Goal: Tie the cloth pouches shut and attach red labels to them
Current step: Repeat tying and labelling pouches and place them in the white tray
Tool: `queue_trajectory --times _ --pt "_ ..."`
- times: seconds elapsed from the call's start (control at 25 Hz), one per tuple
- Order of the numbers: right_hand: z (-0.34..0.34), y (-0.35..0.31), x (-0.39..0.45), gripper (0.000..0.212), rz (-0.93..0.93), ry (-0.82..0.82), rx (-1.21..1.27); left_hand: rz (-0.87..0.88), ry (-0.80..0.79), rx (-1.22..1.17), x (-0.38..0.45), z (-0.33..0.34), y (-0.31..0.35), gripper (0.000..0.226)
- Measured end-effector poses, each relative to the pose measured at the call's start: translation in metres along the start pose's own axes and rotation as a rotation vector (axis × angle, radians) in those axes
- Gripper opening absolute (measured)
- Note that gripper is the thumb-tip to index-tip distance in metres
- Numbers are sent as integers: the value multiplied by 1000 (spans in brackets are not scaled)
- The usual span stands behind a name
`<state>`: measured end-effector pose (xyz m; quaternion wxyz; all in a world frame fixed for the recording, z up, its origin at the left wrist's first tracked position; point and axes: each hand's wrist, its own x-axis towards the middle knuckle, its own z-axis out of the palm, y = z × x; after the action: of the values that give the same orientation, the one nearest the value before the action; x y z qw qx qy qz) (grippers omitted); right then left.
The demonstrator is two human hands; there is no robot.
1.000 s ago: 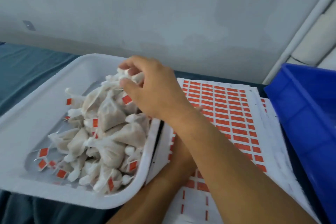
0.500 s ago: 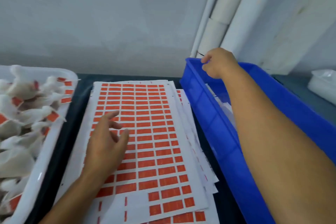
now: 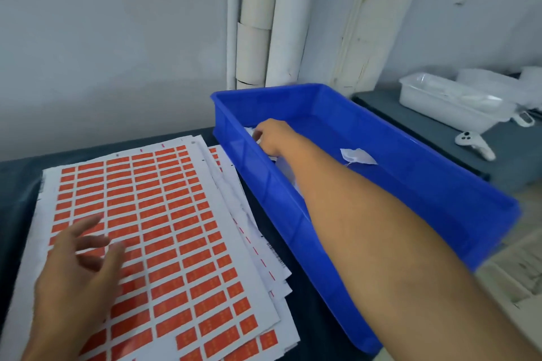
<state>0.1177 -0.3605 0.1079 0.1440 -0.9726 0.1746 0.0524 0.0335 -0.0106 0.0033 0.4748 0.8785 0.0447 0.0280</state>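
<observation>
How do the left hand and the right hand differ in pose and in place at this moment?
The left hand is over the sheet of red labels with fingers spread and holding nothing; the right hand is inside the blue bin.
The left hand's fingers are straight; the right hand's fingers are curled onto a white cloth piece by the bin's near wall.
Both are bare.

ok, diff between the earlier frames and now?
The right hand left the pile of tied pouches, crossed to the blue bin rim, then dropped inside onto white cloth at its near-left wall. The left hand stays spread over the red label sheets.
</observation>
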Motion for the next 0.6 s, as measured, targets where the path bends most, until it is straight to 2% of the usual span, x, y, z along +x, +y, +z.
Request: queue_trajectory --times 0.16,0.24,0.32,0.44,0.6 --pt "2 3 4 19 -45 10 59 9 10 -10 -1 2 1 61" --pt "7 3 9 17 -20 28 119 -1 13 -12 0 1 2 59" --pt "10 2 13 25 32 69 182 -9 12 0 1 1 3 59" --pt "3 0 13 31 134 255 331 6 38 -3 0 2 4 57" --pt "-18 -26 1 20 93 550 737 13 59 -22 -6 0 7 57"
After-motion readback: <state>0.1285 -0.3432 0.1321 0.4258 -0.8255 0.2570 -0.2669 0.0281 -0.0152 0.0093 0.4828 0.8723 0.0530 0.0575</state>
